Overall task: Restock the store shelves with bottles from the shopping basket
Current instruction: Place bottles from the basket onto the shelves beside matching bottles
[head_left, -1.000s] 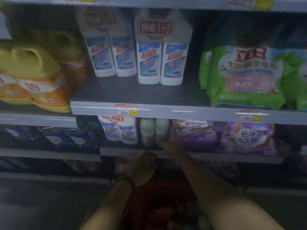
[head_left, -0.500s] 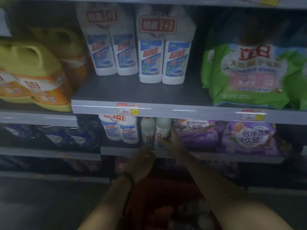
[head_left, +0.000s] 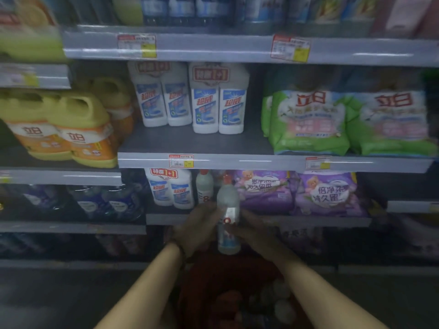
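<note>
Straight ahead, filling the view: shelves (head_left: 237, 161) of cleaning goods, dim and blurred. Low and near, between the forearms: a red basket (head_left: 213, 276) with pale rounded things inside, too dark to name. On the lower shelf, right of centre: purple bags (head_left: 266, 193). Left of them: white twin packs (head_left: 171, 188).

In front of that shelf's rim, one at each side of the bottle: left hand (head_left: 199, 224) and right hand (head_left: 251, 226). Both curled round it at mid-height, left against its left flank, right round its right flank. Fingers pressed to the plastic, too blurred to tell one from the next.

Between the hands, above the basket and nearer than the rim: bottle (head_left: 228, 198). Upright, long axis vertical, red cap pointing up, base pointing down toward the basket. Far behind it on the shelf, just left: second bottle (head_left: 204, 186), also upright.

Against half a second ago: bottle drawn off the shelf, nearer and lower, away from the second bottle's side. Then touched by the right hand alone, left hand below the rim holding nothing; now gripped by both. One more shelf level in view up top.
</note>
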